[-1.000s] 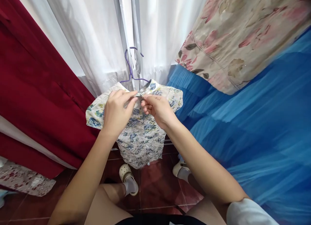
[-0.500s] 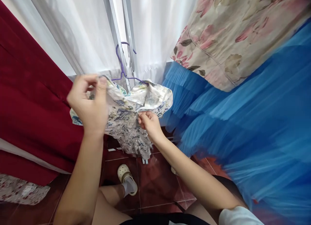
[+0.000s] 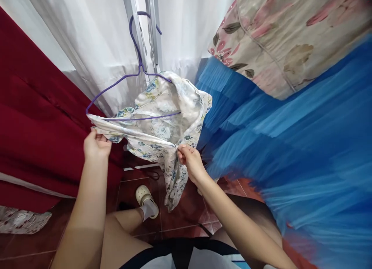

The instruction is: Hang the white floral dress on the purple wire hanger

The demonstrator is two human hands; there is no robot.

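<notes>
A white garment with a blue and green floral print (image 3: 147, 148) hangs partly on a purple hanger (image 3: 140, 66). Its neck opening gapes upward, showing the inner side and the hanger's lower bar across it. My left hand (image 3: 97, 146) is closed on the garment's left shoulder edge, just below the hanger's bare left end. With closed fingertips, my right hand (image 3: 190, 158) pinches the front edge of the opening near its lowest point. The hanger's right end is hidden inside the fabric.
Grey metal uprights (image 3: 152, 29) stand behind the hanger, before white drapes (image 3: 183, 29). Dark red cloth (image 3: 37, 118) hangs at left. Blue tulle (image 3: 290, 145) and a beige floral cloth (image 3: 270, 48) hang at right. My clog (image 3: 142, 193) rests on the red tiled floor (image 3: 171, 230).
My left hand has moved down and left, drawing the garment's left shoulder over the hanger's left end. The opening has spread wider. My right hand keeps its pinch, slightly lower and farther right.
</notes>
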